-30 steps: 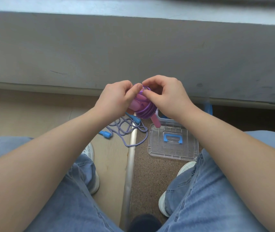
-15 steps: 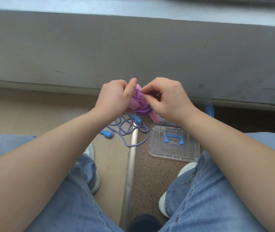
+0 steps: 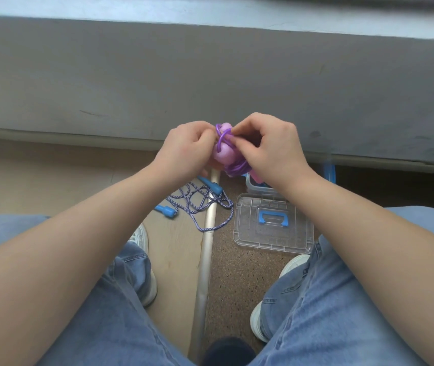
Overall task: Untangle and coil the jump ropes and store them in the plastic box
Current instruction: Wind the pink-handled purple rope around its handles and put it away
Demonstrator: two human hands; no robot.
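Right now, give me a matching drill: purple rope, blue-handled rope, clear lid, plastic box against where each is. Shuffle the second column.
1 purple rope
2 blue-handled rope
3 clear lid
4 plastic box

A lying loose across the metal strip
B flat on the carpet
C partly hidden behind the right hand
D held between left hand and right hand

Pairs: 1-D, 2-A, 3-B, 4-C
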